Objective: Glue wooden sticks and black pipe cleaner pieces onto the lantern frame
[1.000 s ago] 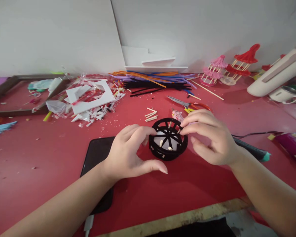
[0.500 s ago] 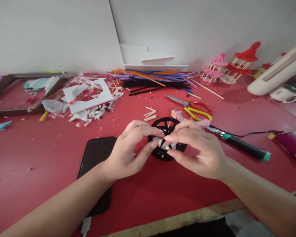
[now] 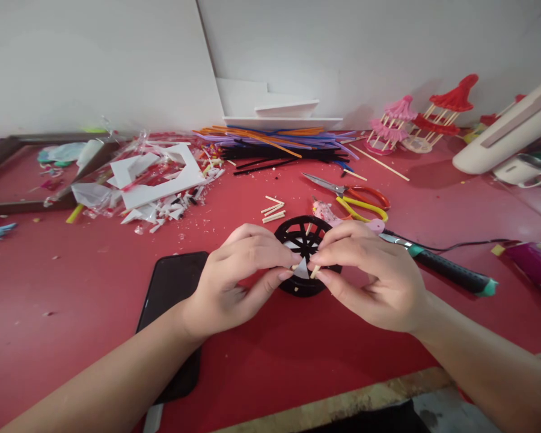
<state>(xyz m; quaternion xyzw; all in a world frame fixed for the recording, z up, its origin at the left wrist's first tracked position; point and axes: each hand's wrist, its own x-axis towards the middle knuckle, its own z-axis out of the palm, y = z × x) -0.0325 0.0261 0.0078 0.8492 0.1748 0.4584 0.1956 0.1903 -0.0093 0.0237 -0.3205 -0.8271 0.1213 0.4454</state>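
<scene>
A small black round frame (image 3: 305,236) with spokes and short wooden sticks in it stands on the red table (image 3: 297,355). My left hand (image 3: 234,276) pinches its left near side with thumb and fingers closed on it. My right hand (image 3: 369,273) pinches the near right side, its fingertips closed around a short wooden stick (image 3: 314,272) at the frame. Both hands meet over the front half of the frame and hide it.
A black phone (image 3: 174,300) lies left of my left hand. Short cut sticks (image 3: 274,210), scissors (image 3: 351,193) and a black-handled corded tool (image 3: 446,270) lie behind and to the right. Coloured straws (image 3: 275,144), white scraps (image 3: 157,180) and two small pagoda models (image 3: 424,120) sit at the back.
Both hands have closed in from the frame's sides to its near front. The right hand moved left off the scissors and now pinches a stick at the frame.
</scene>
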